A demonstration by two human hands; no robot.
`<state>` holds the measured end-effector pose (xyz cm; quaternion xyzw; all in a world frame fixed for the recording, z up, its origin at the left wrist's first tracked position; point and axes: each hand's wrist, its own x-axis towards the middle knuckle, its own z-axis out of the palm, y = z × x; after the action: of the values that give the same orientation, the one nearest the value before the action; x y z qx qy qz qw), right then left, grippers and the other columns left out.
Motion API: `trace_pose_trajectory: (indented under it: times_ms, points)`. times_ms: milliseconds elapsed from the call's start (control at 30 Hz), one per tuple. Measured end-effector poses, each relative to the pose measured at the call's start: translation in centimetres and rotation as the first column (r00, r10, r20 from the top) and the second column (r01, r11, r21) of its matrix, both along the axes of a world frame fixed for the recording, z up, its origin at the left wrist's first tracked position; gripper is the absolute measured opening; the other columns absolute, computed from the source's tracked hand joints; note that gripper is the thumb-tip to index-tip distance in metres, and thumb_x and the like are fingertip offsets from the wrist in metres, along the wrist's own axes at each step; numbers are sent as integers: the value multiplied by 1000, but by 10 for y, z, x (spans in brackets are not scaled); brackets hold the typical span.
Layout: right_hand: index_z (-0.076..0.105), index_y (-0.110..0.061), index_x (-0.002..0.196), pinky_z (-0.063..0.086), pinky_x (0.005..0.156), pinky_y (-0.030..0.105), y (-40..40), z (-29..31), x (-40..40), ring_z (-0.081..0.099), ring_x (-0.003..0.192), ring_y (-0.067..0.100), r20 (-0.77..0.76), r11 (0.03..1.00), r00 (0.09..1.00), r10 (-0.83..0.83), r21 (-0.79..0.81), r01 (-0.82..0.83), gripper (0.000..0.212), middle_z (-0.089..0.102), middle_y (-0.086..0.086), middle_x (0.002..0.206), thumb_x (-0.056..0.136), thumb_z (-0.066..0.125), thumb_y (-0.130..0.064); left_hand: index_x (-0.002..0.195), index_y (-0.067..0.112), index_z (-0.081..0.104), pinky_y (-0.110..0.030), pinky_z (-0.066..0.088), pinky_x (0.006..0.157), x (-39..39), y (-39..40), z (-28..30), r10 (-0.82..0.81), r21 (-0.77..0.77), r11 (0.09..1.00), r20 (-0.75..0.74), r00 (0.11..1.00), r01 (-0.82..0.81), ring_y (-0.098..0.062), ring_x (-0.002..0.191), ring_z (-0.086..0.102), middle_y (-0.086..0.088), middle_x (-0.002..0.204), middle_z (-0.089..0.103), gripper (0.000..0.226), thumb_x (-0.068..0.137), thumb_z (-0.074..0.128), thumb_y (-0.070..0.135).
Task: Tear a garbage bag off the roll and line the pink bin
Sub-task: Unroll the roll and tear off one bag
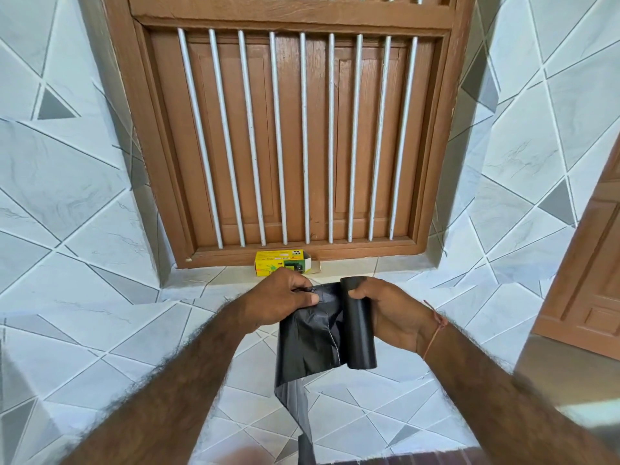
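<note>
A black roll of garbage bags (360,333) stands upright in my right hand (392,317), which is closed around it. The loose black bag (305,344) unrolls to the left, and my left hand (285,298) pinches its top edge between thumb and fingers. A perforated line (333,344) shows between bag and roll, partly parted near the top. The bag's free end hangs down to the bottom of the view. The pink bin is not in view.
A yellow and green bag box (280,261) lies open on the tiled sill under a brown wooden window with white bars (302,139). Grey-white tiled walls surround it. A brown wooden door (590,280) stands at the right.
</note>
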<state>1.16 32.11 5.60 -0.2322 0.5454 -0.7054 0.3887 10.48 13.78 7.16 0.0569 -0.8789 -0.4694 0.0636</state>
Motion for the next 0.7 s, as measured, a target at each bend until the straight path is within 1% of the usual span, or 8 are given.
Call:
trace_pose_trajectory:
  times_ms: [67,133,233,300,367,467,600,700]
  points:
    - [63,-3,113,52,91,38,0,-2,0,64,97,27,-63,999,998,1,-38,-4,24,68,14,107,90,57,-6,70,8,67,-13,37,50,0,1,-1,9,6,1000,-22,1000,-9,-1,53,48,2,62,57,20,90,63,13]
    - [66,-5,108,55,82,32,0,-3,0,67,92,22,-100,999,995,-12,-44,7,20,71,10,101,89,60,-8,69,2,63,-16,32,50,-1,2,-2,6,-7,1000,-58,998,-6,-6,55,41,-1,62,50,26,90,62,16]
    - [66,-4,105,55,76,31,-3,-5,0,67,88,22,-126,999,991,-32,-37,27,21,71,12,97,85,66,-11,65,4,58,-19,27,50,-2,6,-6,-16,-31,999,-88,996,14,-7,55,34,-2,61,41,30,92,61,18]
    - [64,-2,107,56,79,33,-7,-7,0,67,90,25,-135,998,989,-59,-35,54,24,70,16,100,85,68,-13,62,8,57,-25,28,55,-5,9,-8,-5,-47,999,-94,996,1,-10,57,34,-1,61,40,32,92,60,19]
    - [61,1,114,55,88,37,-11,-10,0,67,99,29,-138,995,986,-89,-48,83,34,69,21,110,85,69,-16,60,12,55,-27,28,57,-6,13,-10,33,-57,998,-106,994,-39,-11,59,35,0,61,41,33,92,59,19]
    - [59,-2,119,50,98,46,-19,-14,3,64,111,35,-165,988,975,-147,-71,137,45,66,22,120,82,72,-24,66,4,58,-30,33,62,-9,17,-12,89,-92,991,-120,989,-101,-14,62,41,-4,64,46,31,92,58,19]
    - [62,-1,117,52,96,46,-24,-15,4,66,108,35,-209,976,955,-211,-103,193,35,69,20,115,86,67,-17,55,20,50,-31,36,64,-10,14,-15,166,-142,972,-159,973,-189,-15,61,43,2,60,46,36,90,60,19]
    - [64,-2,115,53,94,44,-29,-15,4,67,105,33,-228,970,944,-238,-106,219,30,71,19,112,88,66,-14,55,22,50,-31,38,63,-8,13,-16,207,-164,957,-186,961,-238,-14,61,45,5,58,49,35,88,61,21]
